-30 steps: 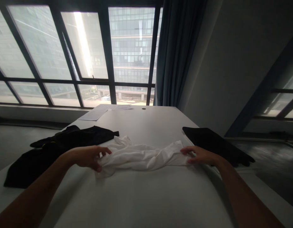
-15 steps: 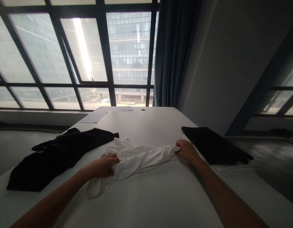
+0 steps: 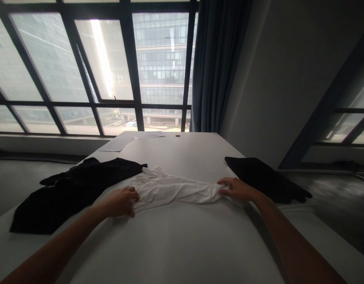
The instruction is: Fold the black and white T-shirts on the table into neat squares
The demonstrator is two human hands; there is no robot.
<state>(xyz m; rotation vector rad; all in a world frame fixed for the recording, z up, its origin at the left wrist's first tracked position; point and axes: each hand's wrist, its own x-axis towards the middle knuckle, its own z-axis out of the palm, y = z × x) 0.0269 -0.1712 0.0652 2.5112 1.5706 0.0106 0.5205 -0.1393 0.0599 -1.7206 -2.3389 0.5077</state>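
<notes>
A crumpled white cloth (image 3: pixel 176 191) lies across the middle of the white table (image 3: pixel 182 244). At its left end, my left hand (image 3: pixel 123 201) has its fingers curled on the fabric, gripping the edge. My right hand (image 3: pixel 235 189) pinches the right end between thumb and fingers, with a bit of cloth showing beyond the hand. To the left lies a spread black garment (image 3: pixel 69 193), its far tip close to the white cloth. A folded black cloth (image 3: pixel 264 177) rests on the right, just past my right hand.
Sheets of paper (image 3: pixel 116 144) lie at the table's far left. A small round dark spot (image 3: pixel 177 135) is near the far edge. Beyond stand large windows (image 3: pixel 161 59) and a dark blue curtain (image 3: pixel 217 67). Some pale fabric shows under the folded black cloth.
My left hand has shifted left to the cloth's end, and the cloth's lower left part no longer hangs toward me. My right hand has moved slightly right and turned, its fingers now pointing left.
</notes>
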